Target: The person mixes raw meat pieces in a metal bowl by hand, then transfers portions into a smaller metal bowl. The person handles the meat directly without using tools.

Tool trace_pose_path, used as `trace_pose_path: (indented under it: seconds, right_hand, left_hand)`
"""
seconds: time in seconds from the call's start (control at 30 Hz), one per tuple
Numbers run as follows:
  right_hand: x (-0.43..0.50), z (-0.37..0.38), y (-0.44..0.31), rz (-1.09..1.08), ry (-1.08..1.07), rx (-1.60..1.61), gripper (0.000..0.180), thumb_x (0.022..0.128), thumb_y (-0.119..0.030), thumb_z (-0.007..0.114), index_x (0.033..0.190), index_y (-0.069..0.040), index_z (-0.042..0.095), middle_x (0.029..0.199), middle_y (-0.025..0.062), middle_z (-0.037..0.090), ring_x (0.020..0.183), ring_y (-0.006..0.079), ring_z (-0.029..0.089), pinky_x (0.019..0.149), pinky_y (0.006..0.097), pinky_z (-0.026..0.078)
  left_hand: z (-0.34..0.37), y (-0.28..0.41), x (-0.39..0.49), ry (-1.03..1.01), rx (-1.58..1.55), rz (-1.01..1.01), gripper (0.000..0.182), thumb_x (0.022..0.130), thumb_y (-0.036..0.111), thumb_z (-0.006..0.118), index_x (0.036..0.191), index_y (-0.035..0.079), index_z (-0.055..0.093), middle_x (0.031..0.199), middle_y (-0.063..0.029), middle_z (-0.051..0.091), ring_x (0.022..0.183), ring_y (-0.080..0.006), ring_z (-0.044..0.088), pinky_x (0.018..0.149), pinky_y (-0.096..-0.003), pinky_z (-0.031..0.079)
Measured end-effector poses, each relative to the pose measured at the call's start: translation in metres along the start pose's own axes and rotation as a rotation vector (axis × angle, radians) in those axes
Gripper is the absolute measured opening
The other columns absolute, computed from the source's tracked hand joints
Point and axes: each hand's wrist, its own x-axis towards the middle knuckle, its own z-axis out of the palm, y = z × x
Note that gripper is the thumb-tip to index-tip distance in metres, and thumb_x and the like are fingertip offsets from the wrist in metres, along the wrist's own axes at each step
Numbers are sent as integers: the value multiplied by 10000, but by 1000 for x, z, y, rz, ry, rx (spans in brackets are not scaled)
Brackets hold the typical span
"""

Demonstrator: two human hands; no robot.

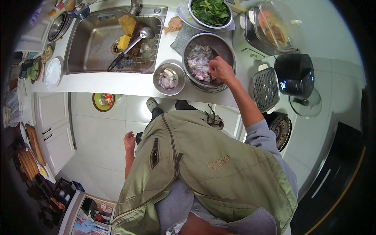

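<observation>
My right hand (220, 70) reaches into a large metal bowl (224, 48) on the counter, fingers curled down at the pale, raw squid-like pieces (201, 60) inside. The fingertips are partly hidden, so I cannot tell whether they pinch a piece. Just left of it stands a smaller metal bowl (157, 73) with several larger chunks of the pale seafood (167, 80). Away from the counter, my left hand (129, 141) hangs low beside my body, loosely bent and holding nothing.
A ladle (129, 48) lies across the steel sink (91, 38) on the left. Behind the large bowl sits a bowl of leafy greens (211, 12). To the right are a food steamer (254, 38), a perforated tray (265, 88), a black cooker (294, 73) and a glass lid (312, 107).
</observation>
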Motion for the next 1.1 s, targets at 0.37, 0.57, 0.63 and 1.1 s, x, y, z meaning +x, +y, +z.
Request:
trace_pose_path:
  seconds: [0.37, 0.57, 0.63, 1.1]
  right_hand:
    - [8, 10, -3, -64, -6, -100, 222, 735, -163, 714, 953, -124, 692, 1070, 103, 579, 1003, 332, 628, 821, 448, 520]
    - [9, 1, 15, -156, 45, 27, 281, 684, -164, 744, 949, -97, 681, 1005, 103, 609, 953, 313, 635, 810, 406, 516]
    - [8, -8, 20, -128, 70, 204, 285, 669, -144, 752, 932, -78, 661, 948, 93, 611, 919, 271, 632, 792, 370, 508]
    - [-8, -82, 0, 101, 182, 796, 224, 807, -171, 826, 939, -62, 680, 830, -26, 666, 743, 57, 578, 678, 219, 445]
  left_hand:
    - [3, -9, -1, 0, -15, 19, 480, 784, -60, 588, 1260, 4, 600, 1106, -137, 673, 996, -222, 656, 847, -330, 547]
    - [6, -21, 5, 20, -65, 20, 497, 771, -60, 586, 1263, 8, 599, 1106, -132, 673, 969, -216, 663, 837, -339, 558]
    - [5, -23, 0, 25, -22, 9, 501, 766, -59, 583, 1262, 11, 602, 1099, -132, 674, 963, -214, 665, 834, -340, 560]
    - [1, -7, 4, 8, 30, 28, 521, 740, -59, 593, 1258, -5, 601, 1107, -150, 672, 1013, -238, 654, 868, -342, 547]
